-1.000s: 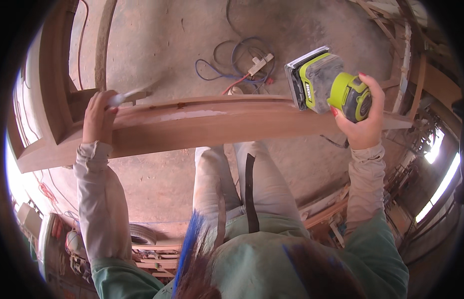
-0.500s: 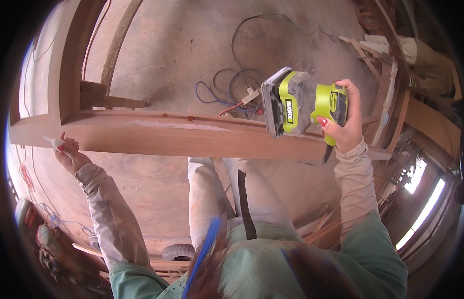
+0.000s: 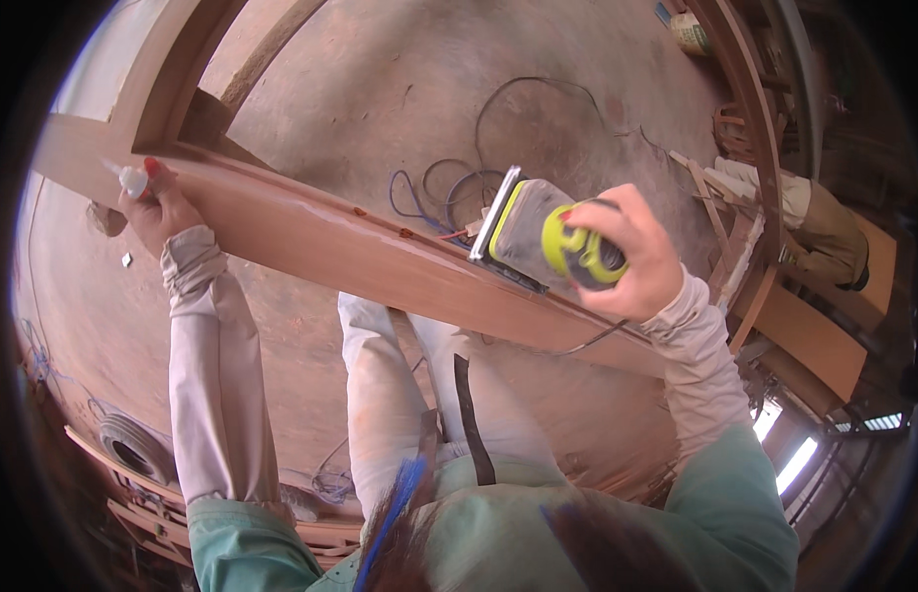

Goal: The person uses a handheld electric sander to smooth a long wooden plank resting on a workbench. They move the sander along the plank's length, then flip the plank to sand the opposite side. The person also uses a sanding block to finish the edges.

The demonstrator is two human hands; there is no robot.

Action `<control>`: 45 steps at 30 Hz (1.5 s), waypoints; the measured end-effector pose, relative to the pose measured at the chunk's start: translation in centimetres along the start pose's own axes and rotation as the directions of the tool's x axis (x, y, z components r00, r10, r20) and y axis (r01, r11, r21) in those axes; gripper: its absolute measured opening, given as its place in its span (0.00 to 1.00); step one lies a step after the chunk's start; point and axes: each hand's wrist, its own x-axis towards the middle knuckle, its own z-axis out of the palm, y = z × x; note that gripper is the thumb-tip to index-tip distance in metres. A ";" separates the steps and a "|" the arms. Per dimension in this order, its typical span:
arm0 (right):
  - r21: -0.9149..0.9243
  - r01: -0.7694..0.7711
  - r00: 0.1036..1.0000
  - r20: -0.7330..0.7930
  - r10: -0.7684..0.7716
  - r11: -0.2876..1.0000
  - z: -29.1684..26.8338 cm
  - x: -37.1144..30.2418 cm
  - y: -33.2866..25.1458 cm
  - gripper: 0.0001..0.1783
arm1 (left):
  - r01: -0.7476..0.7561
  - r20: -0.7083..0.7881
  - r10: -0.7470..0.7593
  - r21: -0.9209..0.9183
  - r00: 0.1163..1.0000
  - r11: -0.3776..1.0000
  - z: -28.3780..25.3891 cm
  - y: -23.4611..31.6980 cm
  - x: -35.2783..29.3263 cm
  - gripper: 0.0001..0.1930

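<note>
My right hand (image 3: 641, 257) grips a green and grey electric sander (image 3: 523, 222) by its rounded top. The sander is tipped on its side, its flat pad facing left, above the far edge of a reddish wooden beam (image 3: 380, 276). Closed around a small white bottle (image 3: 133, 182) with a pointed clear nozzle, my left hand (image 3: 166, 212) is over the beam's left part, near a joint with an upright piece. Pale smears and small brown spots (image 3: 406, 234) mark the beam's far edge. My fingers hide most of the bottle's body.
A curved wooden frame piece (image 3: 173, 79) rises from the beam at left. Beyond it, a dark cable (image 3: 478, 118) and blue cord (image 3: 398, 202) lie coiled on the floor. Another person's trousered legs (image 3: 824, 232) show at right, near wooden boards. A tyre (image 3: 133, 444) lies at lower left.
My right hand has brought the sander left and lower, turning its top toward me. My left hand with the bottle has moved up and slightly right. The view has turned, so the beam slants.
</note>
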 end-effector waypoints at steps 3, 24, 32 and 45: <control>-0.131 0.113 0.987 0.127 -0.097 0.985 1.7 1.0 -0.3 0.39 | 0.095 -0.092 -0.076 0.222 0.993 0.970 0.0 -0.4 -0.1 0.25; -0.050 0.910 0.326 0.699 -0.636 0.411 2.9 10.8 -1.2 0.25 | 0.134 -0.127 -0.094 0.365 0.987 0.921 0.9 2.1 -1.3 0.23; 0.105 0.922 0.151 0.788 -0.597 0.372 2.9 13.6 -1.7 0.25 | 0.125 -0.119 -0.090 0.336 0.989 0.934 1.1 3.1 -1.8 0.22; 0.126 0.912 0.135 0.805 -0.578 0.390 3.8 13.9 -1.4 0.27 | 0.064 -0.089 -0.032 0.397 0.996 0.916 0.8 2.6 -2.1 0.21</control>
